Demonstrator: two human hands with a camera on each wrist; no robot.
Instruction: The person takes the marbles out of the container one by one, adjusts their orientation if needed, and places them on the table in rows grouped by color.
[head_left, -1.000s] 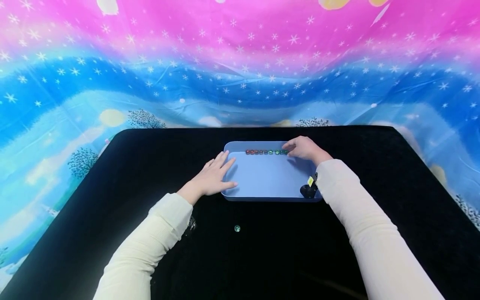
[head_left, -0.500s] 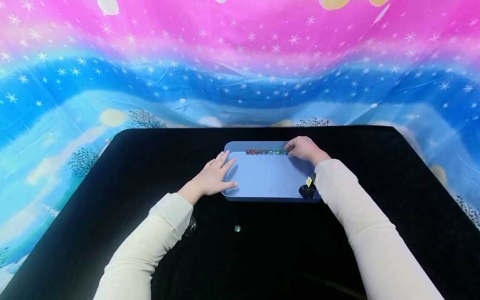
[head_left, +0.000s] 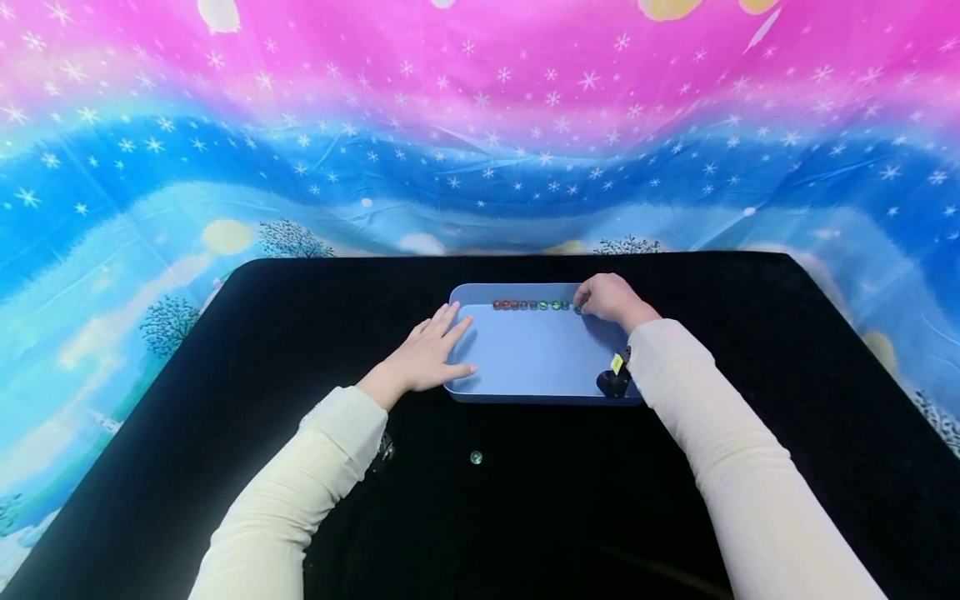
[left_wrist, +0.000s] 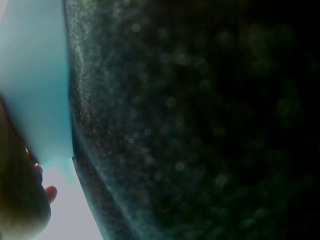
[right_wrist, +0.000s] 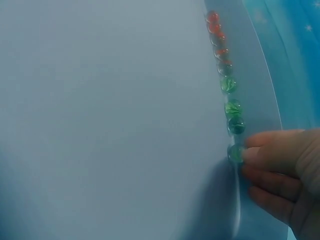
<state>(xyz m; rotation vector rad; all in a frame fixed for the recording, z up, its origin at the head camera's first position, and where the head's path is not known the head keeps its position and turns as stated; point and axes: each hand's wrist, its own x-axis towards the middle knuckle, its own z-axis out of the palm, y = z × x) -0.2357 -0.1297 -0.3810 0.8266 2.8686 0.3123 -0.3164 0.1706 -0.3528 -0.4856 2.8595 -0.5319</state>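
Note:
My right hand point(head_left: 611, 298) is at the back right of the blue tray point(head_left: 540, 354). In the right wrist view its thumb and forefinger pinch a green marble point(right_wrist: 236, 154) at the near end of a row. A small gap parts this one from a dark green marble point(right_wrist: 236, 125); beyond lie lighter green marbles point(right_wrist: 228, 84) and orange-red marbles point(right_wrist: 213, 17), along the tray's back wall. My left hand point(head_left: 423, 350) lies over the tray's left rim, fingers spread and straight. Only part of the left hand point(left_wrist: 20, 185) shows in the left wrist view, dark and blurred.
A single greenish marble point(head_left: 476, 457) lies on the black cloth point(head_left: 555, 508) in front of the tray. Behind the table hangs a patterned pink and blue curtain point(head_left: 480, 142). A black wrist camera point(head_left: 612, 382) overlaps the tray's front right corner.
My right hand has shifted slightly right with the end marble, and a gap now shows between it and the row. The left hand stays in place.

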